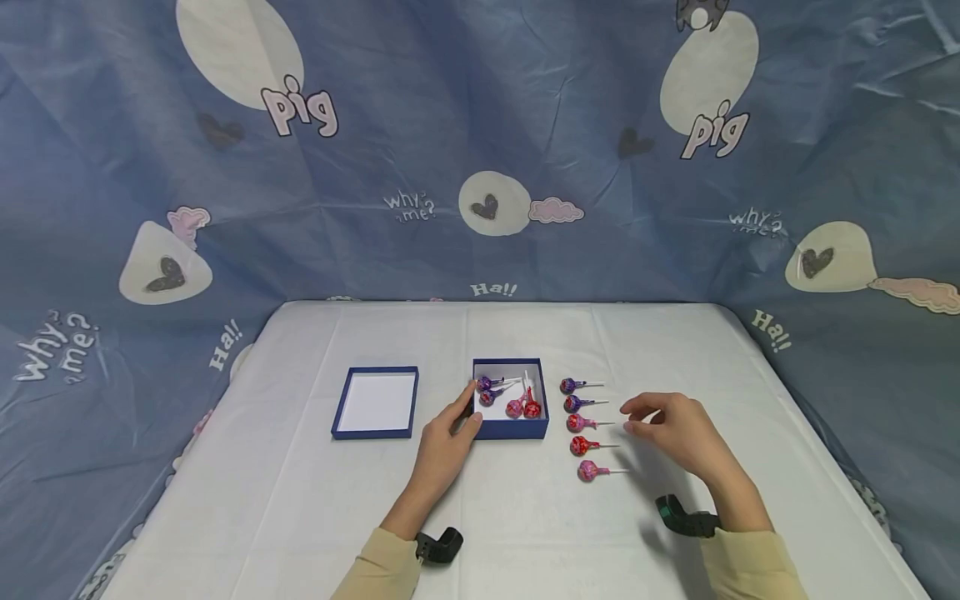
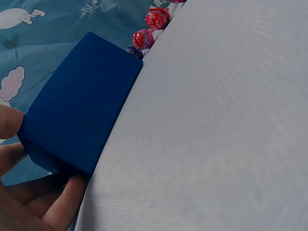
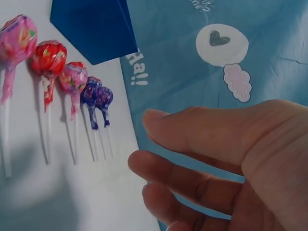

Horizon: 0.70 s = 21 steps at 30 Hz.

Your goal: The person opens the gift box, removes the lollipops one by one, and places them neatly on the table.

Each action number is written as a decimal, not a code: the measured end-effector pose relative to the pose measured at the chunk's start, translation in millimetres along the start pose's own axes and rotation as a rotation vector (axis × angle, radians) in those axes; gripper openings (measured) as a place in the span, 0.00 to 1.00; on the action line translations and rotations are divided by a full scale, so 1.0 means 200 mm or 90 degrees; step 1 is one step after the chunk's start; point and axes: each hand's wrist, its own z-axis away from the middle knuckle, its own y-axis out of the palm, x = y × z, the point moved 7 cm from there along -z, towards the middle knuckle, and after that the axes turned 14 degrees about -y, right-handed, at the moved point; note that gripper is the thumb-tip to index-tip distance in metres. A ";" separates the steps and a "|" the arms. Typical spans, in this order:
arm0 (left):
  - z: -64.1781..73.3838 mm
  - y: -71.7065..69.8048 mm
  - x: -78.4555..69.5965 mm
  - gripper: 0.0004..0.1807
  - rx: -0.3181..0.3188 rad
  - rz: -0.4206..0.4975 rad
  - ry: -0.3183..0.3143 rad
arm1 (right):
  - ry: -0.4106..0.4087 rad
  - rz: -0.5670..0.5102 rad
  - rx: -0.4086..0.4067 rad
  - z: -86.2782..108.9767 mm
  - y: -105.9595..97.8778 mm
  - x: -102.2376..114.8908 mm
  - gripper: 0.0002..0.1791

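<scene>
My left hand (image 1: 438, 450) grips the blue box (image 1: 512, 430) at its left side: the thumb lies by the front left corner, the index fingertip touches the left rim farther back, and the other fingers bend against the side wall. The box stands upright and uncovered about midway between the left and right edges of the white desk (image 1: 300, 517), closer to the far edge. Purple, pink and red lollipops (image 1: 532, 409) lie inside it.

My right hand (image 1: 678, 429) grasps nothing. Its fingers are loosely bent, with a gap between thumb and index finger, and it hangs just beside the stick ends of a row of five lollipops (image 1: 576, 422). That row runs from the far edge toward the near one: purple, purple, pink, red, pink, heads toward the box, sticks toward the desk's right edge. The shallow blue lid (image 1: 412, 404) lies apart, toward the left edge.
</scene>
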 end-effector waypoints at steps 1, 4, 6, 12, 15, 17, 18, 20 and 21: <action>0.00 0.00 0.00 0.28 0.000 0.001 0.001 | -0.001 -0.002 -0.005 -0.01 0.00 0.00 0.09; 0.00 0.00 0.00 0.27 0.001 0.004 0.002 | -0.005 -0.008 -0.016 -0.02 -0.01 0.02 0.10; 0.00 0.00 0.00 0.27 0.001 0.003 0.001 | -0.010 -0.009 -0.022 -0.04 -0.01 0.03 0.11; -0.01 0.00 0.01 0.27 -0.002 -0.001 0.003 | -0.035 -0.009 -0.037 -0.07 -0.02 0.09 0.13; -0.01 0.00 0.01 0.27 -0.004 -0.005 0.004 | -0.044 -0.011 -0.043 -0.10 -0.01 0.11 0.14; -0.01 0.00 0.01 0.27 -0.003 -0.005 0.003 | -0.047 -0.015 -0.046 -0.12 -0.01 0.13 0.14; -0.01 0.00 0.01 0.27 -0.002 -0.005 0.002 | -0.048 -0.018 -0.045 -0.13 0.00 0.14 0.14; -0.01 0.00 0.01 0.27 -0.001 -0.004 0.001 | -0.050 -0.024 -0.043 -0.15 0.01 0.15 0.15; -0.01 0.00 0.01 0.27 0.000 -0.004 0.001 | -0.051 -0.028 -0.042 -0.16 0.02 0.16 0.15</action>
